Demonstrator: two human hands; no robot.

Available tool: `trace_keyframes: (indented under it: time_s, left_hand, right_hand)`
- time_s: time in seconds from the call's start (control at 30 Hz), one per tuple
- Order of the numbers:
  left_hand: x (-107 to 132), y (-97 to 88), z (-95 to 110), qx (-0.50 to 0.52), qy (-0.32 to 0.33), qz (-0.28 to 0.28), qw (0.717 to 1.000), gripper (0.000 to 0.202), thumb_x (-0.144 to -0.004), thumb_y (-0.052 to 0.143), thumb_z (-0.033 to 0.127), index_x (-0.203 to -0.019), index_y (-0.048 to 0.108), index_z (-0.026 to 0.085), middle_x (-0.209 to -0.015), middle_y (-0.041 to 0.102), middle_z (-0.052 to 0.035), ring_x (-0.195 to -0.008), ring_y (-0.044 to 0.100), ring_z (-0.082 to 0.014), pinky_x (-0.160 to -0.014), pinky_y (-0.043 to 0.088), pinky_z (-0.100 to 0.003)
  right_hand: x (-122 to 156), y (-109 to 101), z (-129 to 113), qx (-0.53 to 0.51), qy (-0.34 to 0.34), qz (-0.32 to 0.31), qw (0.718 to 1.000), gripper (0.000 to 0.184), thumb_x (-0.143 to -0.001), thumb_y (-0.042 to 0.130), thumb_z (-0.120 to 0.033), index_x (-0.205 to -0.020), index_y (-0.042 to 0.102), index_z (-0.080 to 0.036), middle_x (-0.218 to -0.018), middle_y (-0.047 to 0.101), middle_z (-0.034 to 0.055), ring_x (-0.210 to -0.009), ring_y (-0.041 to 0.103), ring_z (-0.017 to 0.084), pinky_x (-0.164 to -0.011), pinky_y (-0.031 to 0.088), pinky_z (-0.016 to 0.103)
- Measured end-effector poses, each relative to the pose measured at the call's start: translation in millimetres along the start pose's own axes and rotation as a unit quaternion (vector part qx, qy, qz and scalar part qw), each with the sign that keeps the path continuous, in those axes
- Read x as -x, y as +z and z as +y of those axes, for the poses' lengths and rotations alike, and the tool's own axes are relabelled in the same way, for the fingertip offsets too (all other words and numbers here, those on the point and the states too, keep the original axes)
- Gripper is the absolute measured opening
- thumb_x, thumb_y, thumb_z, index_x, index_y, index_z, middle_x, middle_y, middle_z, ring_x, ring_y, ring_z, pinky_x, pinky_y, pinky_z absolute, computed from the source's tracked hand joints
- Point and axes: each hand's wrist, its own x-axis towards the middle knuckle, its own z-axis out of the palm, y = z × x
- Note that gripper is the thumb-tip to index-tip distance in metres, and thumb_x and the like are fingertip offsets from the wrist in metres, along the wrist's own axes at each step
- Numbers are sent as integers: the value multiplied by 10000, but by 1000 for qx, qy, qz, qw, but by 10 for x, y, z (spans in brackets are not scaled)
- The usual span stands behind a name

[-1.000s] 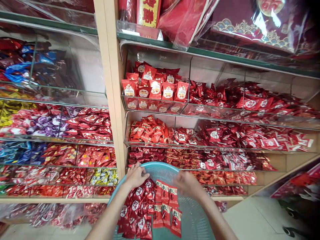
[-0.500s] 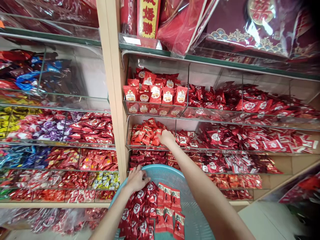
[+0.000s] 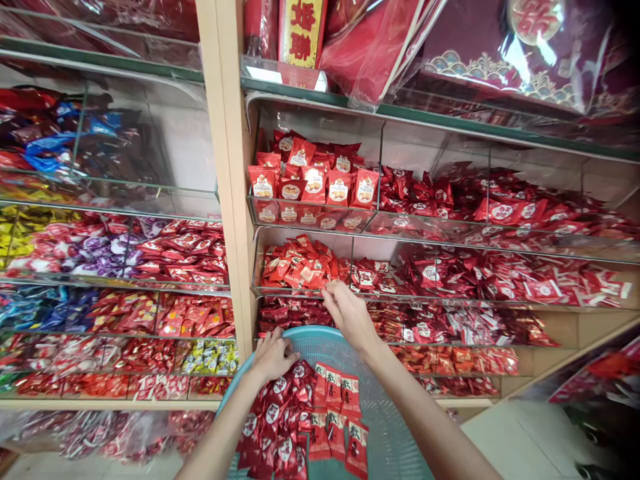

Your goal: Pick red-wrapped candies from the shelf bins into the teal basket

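Note:
A turquoise plastic basket [image 3: 400,430] stands below the shelves. Dark red sweet packets with white round labels [image 3: 273,413] fill its left side. Beside them lie red and cream packets [image 3: 336,387] in two rows. My left hand [image 3: 273,358] grips the basket's far left rim, fingers over the edge. My right hand [image 3: 353,319] is at the front edge of a glass shelf bin, its fingers curled and pinched together. Red and cream packets [image 3: 300,267] are heaped in that bin, right by my fingertips. Whatever the pinch holds is too small and covered to make out.
Glass-fronted bins of red packets [image 3: 450,273] run along the right. Left of a wooden upright [image 3: 227,200] are bins of purple sweets [image 3: 103,255] and yellow ones [image 3: 210,360]. Large purple and red bags [image 3: 480,47] sit above. Bagged goods [image 3: 115,433] lie underneath.
My right hand has drawn back from inside the bin, down and toward me, to its front edge. My left hand stays on the rim. The camera has shifted slightly.

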Motion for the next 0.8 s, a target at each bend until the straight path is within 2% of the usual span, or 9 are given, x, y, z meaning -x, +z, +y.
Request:
trace_keyframes:
  time_s: [0.1,0.2,0.27,0.37,0.47,0.57,0.67,0.8]
  left_hand:
    - [6,2,7,4,-3,-2,1000,387,-760,452,544,-828,653,219,-1195,501,-103,-1119,463,-345,-902,358,-481]
    - [16,-6,21,11,-8,-5,1000,409,-758,449,554,-837,663,215,-1230,487,-110,-1132,452,-358,-914,344,-491]
    - [19,-17,23,28,-8,1,1000,405,-757,457,551,-869,667,224,-1237,484,-107,-1155,436,-356,-933,330,-486]
    - [3,-30,-14,85,5,6,996,351,-749,498,520,-893,669,250,-1151,539,-76,-1109,486,-294,-930,348,-429]
    - [-39,-25,-99,175,43,7,984,308,-714,575,475,-926,671,273,-1084,583,-30,-1050,525,-230,-933,361,-362]
    - [-79,-6,-185,236,77,0,969,281,-697,609,461,-898,689,282,-1097,597,-6,-1108,490,-216,-975,329,-329]
    - [-96,10,-228,256,88,-15,962,247,-720,586,476,-796,701,271,-1069,616,0,-1156,452,-216,-998,304,-331]
    - [-94,25,-236,274,87,-15,958,269,-741,563,489,-773,698,260,-1029,631,-6,-1178,431,-218,-1005,293,-339]
  right_hand:
    - [442,131,39,-9,-57,-13,998,204,-932,336,-232,-1006,521,-189,-1030,607,81,-881,610,148,-740,486,242]
    - [836,303,105,6,-70,-56,996,225,-927,322,-191,-1034,520,-204,-1035,611,74,-968,596,162,-779,500,265]
    - [1008,394,136,-5,-44,-85,995,231,-927,311,-192,-1019,522,-208,-1056,605,75,-977,592,167,-766,501,272]
    - [1113,493,167,-88,57,-123,987,206,-924,331,-240,-877,529,-211,-940,617,43,-806,603,142,-684,485,258]
    - [1141,604,218,-228,171,-159,945,243,-903,381,-321,-714,481,-207,-693,591,-10,-640,571,120,-598,457,237]
    - [1190,732,289,-344,251,-185,886,274,-864,445,-404,-682,455,-200,-620,596,-12,-625,601,138,-581,457,241]
    - [1242,819,334,-408,288,-195,844,293,-826,498,-453,-694,458,-194,-633,625,9,-657,634,167,-600,472,267]
    - [1250,829,339,-439,304,-204,821,328,-799,522,-496,-704,463,-188,-641,640,18,-649,640,172,-607,483,285]
